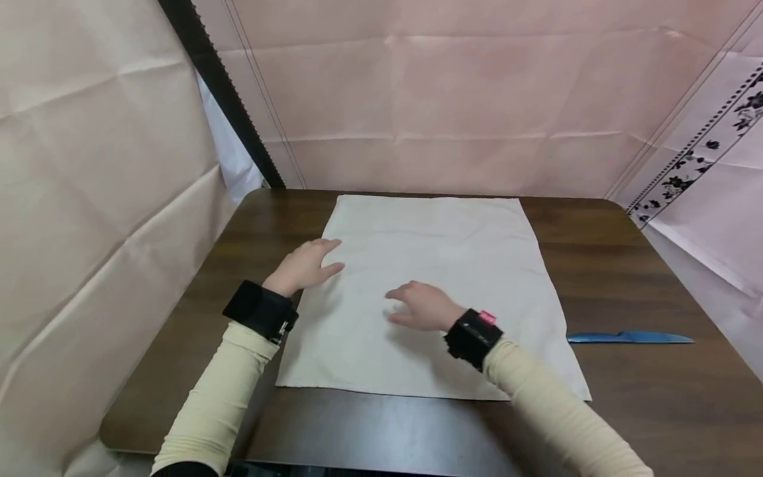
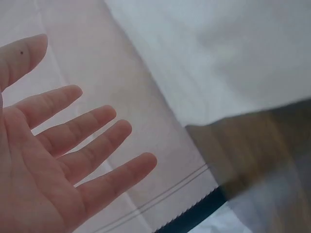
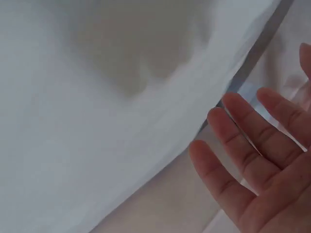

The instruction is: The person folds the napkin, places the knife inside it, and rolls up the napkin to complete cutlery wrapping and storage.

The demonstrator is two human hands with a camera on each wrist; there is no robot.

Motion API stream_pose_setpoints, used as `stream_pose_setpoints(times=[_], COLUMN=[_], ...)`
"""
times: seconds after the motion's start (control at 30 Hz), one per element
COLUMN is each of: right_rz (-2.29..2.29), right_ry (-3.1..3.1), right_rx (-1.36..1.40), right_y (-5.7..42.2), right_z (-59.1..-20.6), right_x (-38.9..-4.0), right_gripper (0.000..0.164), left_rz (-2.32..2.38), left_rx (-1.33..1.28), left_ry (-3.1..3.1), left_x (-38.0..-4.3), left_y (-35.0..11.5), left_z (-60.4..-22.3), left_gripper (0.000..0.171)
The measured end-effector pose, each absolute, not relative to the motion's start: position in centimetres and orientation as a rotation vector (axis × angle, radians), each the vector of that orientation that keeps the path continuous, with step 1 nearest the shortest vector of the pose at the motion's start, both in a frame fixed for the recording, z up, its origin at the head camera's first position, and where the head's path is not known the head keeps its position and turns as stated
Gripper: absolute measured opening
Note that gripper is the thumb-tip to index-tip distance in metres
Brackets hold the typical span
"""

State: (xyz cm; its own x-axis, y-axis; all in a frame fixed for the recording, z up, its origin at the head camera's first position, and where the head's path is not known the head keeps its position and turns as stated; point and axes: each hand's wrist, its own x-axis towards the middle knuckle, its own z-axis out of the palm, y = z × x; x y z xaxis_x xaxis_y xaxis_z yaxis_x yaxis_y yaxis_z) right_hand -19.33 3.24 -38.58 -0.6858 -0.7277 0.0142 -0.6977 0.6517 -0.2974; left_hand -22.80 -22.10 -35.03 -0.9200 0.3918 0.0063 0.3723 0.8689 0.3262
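A white cloth [image 1: 477, 258] lies spread nearly flat on the brown wooden table, with faint creases. My left hand [image 1: 304, 266] hovers by the cloth's left edge, its thumb and fingertips reaching over the white fabric. In the left wrist view the left palm [image 2: 39, 179] is bare and its fingers are spread. My right hand [image 1: 426, 306] is above the middle of the cloth, pointing left, and casts a shadow on it. The right wrist view shows the right fingers [image 3: 257, 141] relaxed and apart, holding nothing.
A blue knife [image 1: 632, 337] lies on the table [image 1: 656, 397] just right of the cloth, its handle end at the cloth's edge. Pale pink sheets [image 1: 477, 99] hang behind and at both sides. A black strip [image 1: 226, 93] runs down the back left corner.
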Motion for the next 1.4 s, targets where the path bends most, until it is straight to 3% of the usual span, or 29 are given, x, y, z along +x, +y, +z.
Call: stream_pose_setpoints(times=[0.23,0.43,0.73,0.93,1.0,1.4], right_rz=[-0.205,-0.098,0.037,0.179,0.187,-0.201], right_ry=[2.641,2.662,2.755,2.851,2.856,2.940], right_rx=[-1.464,-1.530,-1.594,-1.752,-1.778,-1.503], right_y=[-4.8,-8.2,-9.9,-10.7,-10.9,-10.3], right_z=[-38.6,-39.7,-41.3,-42.1,-42.2,-40.3], right_x=[-16.2,-14.5,-13.1,-12.5,-12.4,-13.6], right_gripper=[0.040,0.039,0.039,0.011,0.009,0.004], left_rz=[0.496,0.507,0.519,0.526,0.534,0.513], left_rx=[0.585,0.609,0.586,0.572,0.566,0.603], left_ry=[2.990,2.976,2.972,2.971,2.970,2.956], left_x=[-23.3,-23.1,-22.3,-21.8,-21.7,-21.1], left_y=[-21.5,-21.2,-21.6,-21.9,-22.1,-23.2], left_z=[-33.2,-33.6,-34.4,-34.7,-34.7,-34.9], left_gripper=[0.053,0.053,0.053,0.052,0.051,0.049])
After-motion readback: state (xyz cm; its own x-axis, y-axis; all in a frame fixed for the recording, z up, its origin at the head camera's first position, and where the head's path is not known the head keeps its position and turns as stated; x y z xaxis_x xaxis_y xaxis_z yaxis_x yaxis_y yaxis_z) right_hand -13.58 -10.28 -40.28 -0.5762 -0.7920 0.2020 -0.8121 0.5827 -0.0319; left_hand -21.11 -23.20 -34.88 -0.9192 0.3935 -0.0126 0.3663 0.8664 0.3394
